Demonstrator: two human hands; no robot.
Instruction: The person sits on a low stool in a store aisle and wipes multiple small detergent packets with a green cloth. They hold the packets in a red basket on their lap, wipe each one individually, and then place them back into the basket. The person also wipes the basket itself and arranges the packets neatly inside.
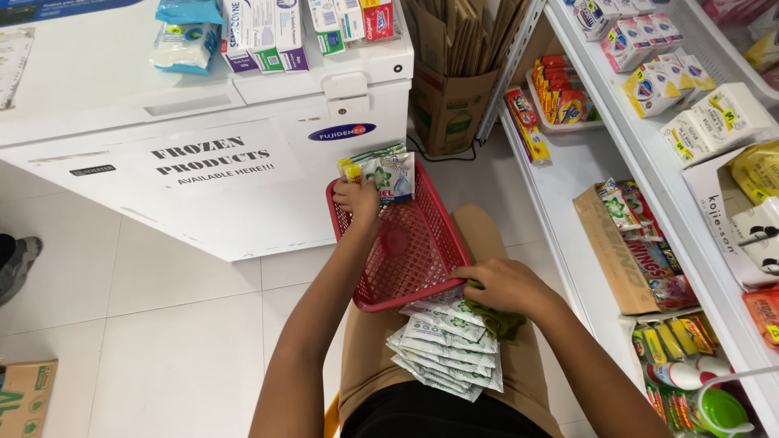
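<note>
So my left hand (pixel 357 199) pinches a few green-white foil sachets (pixel 388 173) over one red plastic mesh basket (pixel 422 268); right hand (pixel 505 285) presses flat on the lap stack of sachets (pixel 445 353), too many to count.

Left arm runs up from bottom centre, forearm nearly straight, left hand (pixel 357 197) at mid-frame, fingers curled shut in a pinch. Right arm enters from lower right, elbow bent, right hand (pixel 505 285) palm down, fingers bent and pressing downward.

glossy sachets (pixel 445 345) (red plastic basket (pixel 422 243))
</note>
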